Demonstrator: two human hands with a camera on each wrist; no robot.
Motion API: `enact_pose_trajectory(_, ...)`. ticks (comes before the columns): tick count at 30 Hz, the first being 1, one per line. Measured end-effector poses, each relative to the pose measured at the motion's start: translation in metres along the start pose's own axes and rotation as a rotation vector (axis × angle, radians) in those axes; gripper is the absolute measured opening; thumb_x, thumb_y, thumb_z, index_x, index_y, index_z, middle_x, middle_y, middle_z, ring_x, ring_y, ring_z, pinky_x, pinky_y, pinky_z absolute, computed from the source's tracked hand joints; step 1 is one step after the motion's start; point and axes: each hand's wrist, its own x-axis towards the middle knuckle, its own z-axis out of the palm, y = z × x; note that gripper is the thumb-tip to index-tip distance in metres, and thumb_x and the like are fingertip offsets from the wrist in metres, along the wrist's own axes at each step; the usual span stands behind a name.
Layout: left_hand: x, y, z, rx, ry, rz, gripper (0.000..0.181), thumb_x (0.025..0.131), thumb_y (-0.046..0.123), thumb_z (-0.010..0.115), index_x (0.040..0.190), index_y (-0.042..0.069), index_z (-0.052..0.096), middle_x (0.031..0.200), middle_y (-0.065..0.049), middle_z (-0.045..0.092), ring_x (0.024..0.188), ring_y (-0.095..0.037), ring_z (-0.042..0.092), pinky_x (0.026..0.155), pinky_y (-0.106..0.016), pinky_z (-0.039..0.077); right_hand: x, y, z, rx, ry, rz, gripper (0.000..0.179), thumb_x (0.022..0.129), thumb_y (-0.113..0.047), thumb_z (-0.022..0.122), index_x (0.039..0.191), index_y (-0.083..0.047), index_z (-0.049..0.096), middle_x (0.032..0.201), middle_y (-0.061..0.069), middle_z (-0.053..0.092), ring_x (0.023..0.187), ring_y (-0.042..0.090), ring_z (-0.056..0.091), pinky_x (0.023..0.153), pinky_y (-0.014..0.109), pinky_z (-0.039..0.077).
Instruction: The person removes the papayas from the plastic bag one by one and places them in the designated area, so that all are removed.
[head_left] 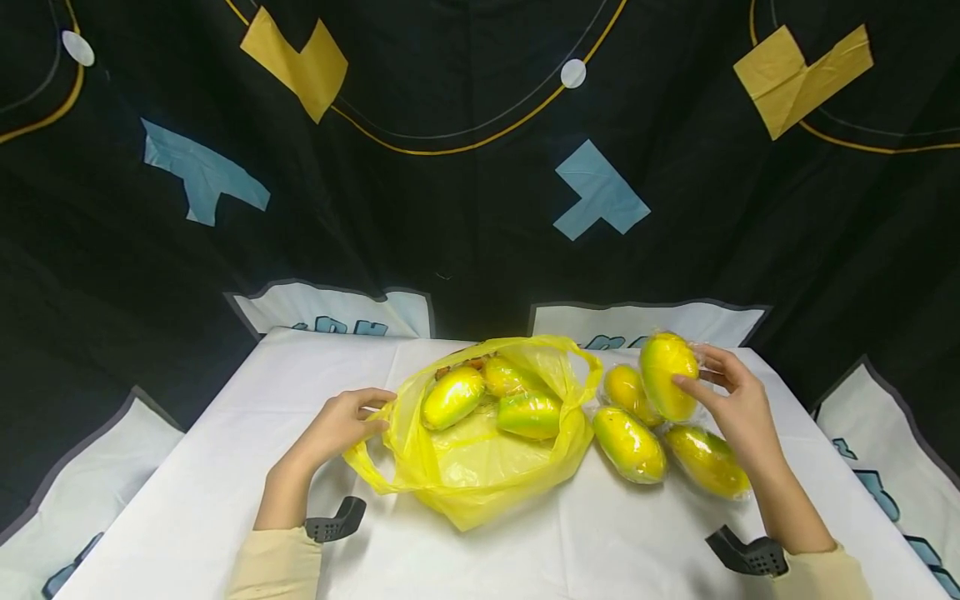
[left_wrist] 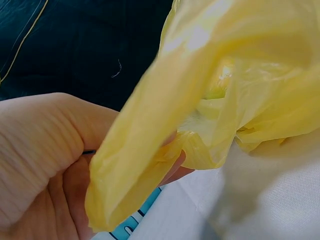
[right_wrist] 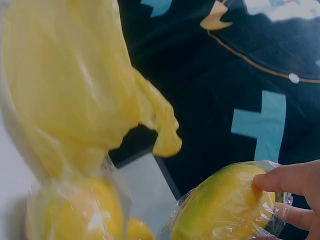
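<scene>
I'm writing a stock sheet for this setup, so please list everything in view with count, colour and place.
Table: one, white-covered, across the foreground
Plastic bag: one, yellow, open on the table
Bagged mangoes: three visible, yellow-green, inside the bag
Brownish patch: one, at the bag's back; cannot tell what
Loose mangoes: three, yellow-green, film-wrapped, right of the bag
Held mango: one, yellow-green, film-wrapped, in the right hand
Backdrop: one, black with blue, gold and white shapes, behind the table
Wrist devices: two, black, near the cuffs
Sleeves: two, beige, bottom edge
Hands: two, bare; left hand pinching the bag's left edge, right hand gripping the mango
</scene>
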Motion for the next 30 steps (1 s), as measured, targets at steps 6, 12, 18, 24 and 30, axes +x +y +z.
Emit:
enact_pose_trajectory(6,0.0,0.001,0.0,-0.007,0.0,0.008,0.041,0.087,0.006,0.068,0.127,0.002,0.06,0.121,-0.019,0.063,0.106,-0.037,0.063,0.087,-0.046,0.053,0.013,0.01,-0.008,-0.032,0.018,0.01,0.064,0.093,-0.039,0.063,0.143,-0.004,0.041,0.141,0.019,0.043,0.122,0.039,0.043,0.089,0.041,0.048)
enact_pose_trajectory(12,0.001,0.0,0.0,-0.001,0.004,0.015,0.041,0.087,0.006,0.068,0.127,0.002,0.06,0.121,-0.019,0.063,0.106,-0.037,0.063,0.087,-0.046,0.053,0.026,0.018,-0.012,-0.065,0.009,0.046,0.068,0.094,-0.04,0.062,0.145,-0.002,0.037,0.141,0.025,0.042,0.123,0.043,0.043,0.087,0.037,0.051)
enact_pose_trajectory(18,0.001,0.0,0.0,-0.003,0.002,0.013,0.041,0.087,0.006,0.068,0.127,0.002,0.06,0.121,-0.019,0.063,0.106,-0.037,0.063,0.087,-0.047,0.053,0.04,0.022,-0.007,-0.095,-0.006,0.092,0.069,0.094,-0.039,0.061,0.145,-0.001,0.036,0.141,0.03,0.039,0.122,0.047,0.043,0.095,0.056,0.046)
enact_pose_trajectory(24,0.0,-0.001,0.001,-0.009,-0.001,0.01,0.04,0.088,0.006,0.067,0.127,0.002,0.061,0.121,-0.02,0.062,0.106,-0.038,0.063,0.087,-0.047,0.053,0.052,0.027,-0.002,-0.16,-0.048,0.11,0.068,0.094,-0.038,0.06,0.143,0.002,0.035,0.138,0.034,0.038,0.12,0.05,0.042,0.093,0.056,0.046)
enact_pose_trajectory(30,-0.001,0.001,0.001,-0.012,-0.004,0.004,0.04,0.088,0.006,0.067,0.127,0.003,0.061,0.121,-0.019,0.063,0.106,-0.037,0.063,0.087,-0.047,0.053,0.058,0.032,-0.001,-0.229,-0.095,0.123,0.068,0.093,-0.035,0.063,0.142,0.005,0.036,0.136,0.037,0.039,0.12,0.051,0.043,0.092,0.055,0.048)
